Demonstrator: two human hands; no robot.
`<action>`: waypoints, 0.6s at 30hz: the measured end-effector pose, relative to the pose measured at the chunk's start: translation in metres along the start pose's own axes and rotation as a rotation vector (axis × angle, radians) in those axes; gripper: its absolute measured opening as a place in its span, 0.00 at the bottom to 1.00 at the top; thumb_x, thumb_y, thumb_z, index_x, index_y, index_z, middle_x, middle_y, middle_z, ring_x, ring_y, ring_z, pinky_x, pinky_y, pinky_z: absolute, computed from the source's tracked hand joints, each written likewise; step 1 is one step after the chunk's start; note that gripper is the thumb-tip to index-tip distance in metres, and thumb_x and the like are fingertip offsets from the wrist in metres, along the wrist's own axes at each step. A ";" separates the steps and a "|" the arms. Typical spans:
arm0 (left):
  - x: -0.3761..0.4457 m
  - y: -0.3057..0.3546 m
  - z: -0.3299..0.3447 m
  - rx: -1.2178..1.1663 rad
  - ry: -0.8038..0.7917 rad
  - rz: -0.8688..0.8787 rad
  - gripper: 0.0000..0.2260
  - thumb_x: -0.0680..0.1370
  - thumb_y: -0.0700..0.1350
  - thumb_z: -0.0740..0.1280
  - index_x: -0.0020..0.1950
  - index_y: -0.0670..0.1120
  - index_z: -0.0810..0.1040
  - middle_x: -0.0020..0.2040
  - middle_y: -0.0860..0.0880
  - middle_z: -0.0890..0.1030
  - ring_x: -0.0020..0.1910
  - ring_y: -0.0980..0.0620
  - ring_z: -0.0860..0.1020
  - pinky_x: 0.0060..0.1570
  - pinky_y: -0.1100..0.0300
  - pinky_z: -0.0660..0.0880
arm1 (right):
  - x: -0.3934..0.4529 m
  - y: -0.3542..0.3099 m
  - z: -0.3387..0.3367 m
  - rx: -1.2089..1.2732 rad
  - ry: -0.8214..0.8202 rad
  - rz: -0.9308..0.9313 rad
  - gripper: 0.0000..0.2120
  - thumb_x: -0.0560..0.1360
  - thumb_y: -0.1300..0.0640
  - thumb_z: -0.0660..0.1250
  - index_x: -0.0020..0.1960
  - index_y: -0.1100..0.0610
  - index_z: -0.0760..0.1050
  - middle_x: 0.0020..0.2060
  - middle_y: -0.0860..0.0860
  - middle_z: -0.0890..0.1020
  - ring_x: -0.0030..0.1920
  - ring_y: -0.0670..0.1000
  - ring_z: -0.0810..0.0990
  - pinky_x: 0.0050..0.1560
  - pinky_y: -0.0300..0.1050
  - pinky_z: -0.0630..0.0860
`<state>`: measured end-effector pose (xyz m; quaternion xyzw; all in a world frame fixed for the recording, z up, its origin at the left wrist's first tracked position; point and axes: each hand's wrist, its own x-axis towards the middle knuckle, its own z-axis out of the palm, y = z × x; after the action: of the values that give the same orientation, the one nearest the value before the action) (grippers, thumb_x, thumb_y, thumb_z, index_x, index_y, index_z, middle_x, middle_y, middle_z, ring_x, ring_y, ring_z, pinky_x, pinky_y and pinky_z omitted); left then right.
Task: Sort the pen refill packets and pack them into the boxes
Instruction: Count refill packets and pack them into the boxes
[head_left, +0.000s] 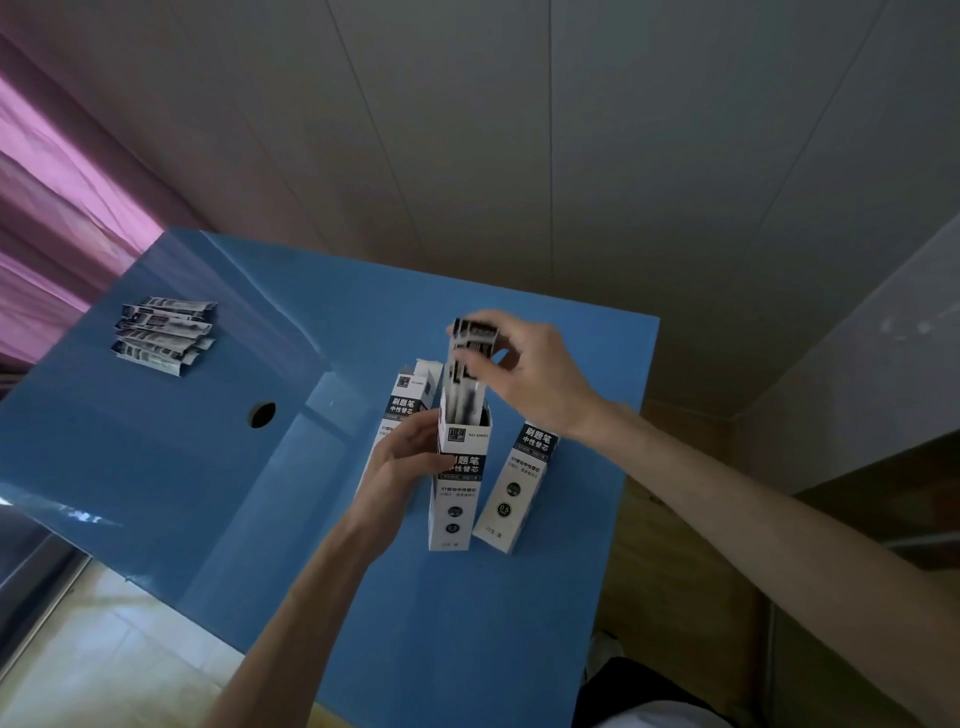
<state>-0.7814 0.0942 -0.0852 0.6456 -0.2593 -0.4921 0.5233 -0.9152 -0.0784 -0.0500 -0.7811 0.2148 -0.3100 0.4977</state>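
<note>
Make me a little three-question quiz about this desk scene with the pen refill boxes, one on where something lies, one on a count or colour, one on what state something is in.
1. Where does the loose pile of packets lie?
A. far left of the table
B. inside the right box
C. on the floor

2. How many white boxes are on the blue table?
A. one
B. three
C. five

3. What is the state of the middle box?
A. closed and lying flat
C. crushed
B. upright, open, with packets sticking out

Answers:
1 A, the pile sits alone near the table's far left corner.
2 B, the left box, the middle one and the right box show.
3 B, the left hand steadies it while the right hand grips the packet bundle in its open top.
</note>
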 end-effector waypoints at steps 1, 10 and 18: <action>0.000 0.000 0.001 -0.003 0.004 0.000 0.25 0.68 0.36 0.68 0.66 0.43 0.78 0.59 0.39 0.84 0.57 0.42 0.82 0.57 0.49 0.77 | -0.003 0.002 0.003 -0.036 -0.038 -0.002 0.16 0.79 0.48 0.71 0.65 0.52 0.79 0.52 0.45 0.86 0.48 0.50 0.86 0.48 0.54 0.82; 0.005 0.001 0.003 -0.031 0.053 -0.015 0.25 0.69 0.38 0.69 0.67 0.43 0.78 0.58 0.40 0.85 0.56 0.43 0.83 0.56 0.51 0.79 | -0.024 0.021 0.018 -0.174 0.018 -0.020 0.11 0.81 0.52 0.67 0.64 0.49 0.80 0.53 0.43 0.83 0.56 0.44 0.80 0.57 0.48 0.78; 0.012 0.003 0.004 0.001 0.058 -0.022 0.23 0.70 0.38 0.70 0.65 0.44 0.79 0.57 0.40 0.85 0.55 0.43 0.83 0.56 0.50 0.78 | -0.028 0.032 0.017 -0.306 -0.037 -0.006 0.09 0.81 0.50 0.68 0.56 0.53 0.84 0.54 0.44 0.82 0.59 0.46 0.76 0.62 0.45 0.73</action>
<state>-0.7800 0.0816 -0.0864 0.6627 -0.2370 -0.4786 0.5250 -0.9246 -0.0628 -0.0921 -0.8541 0.2480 -0.2607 0.3756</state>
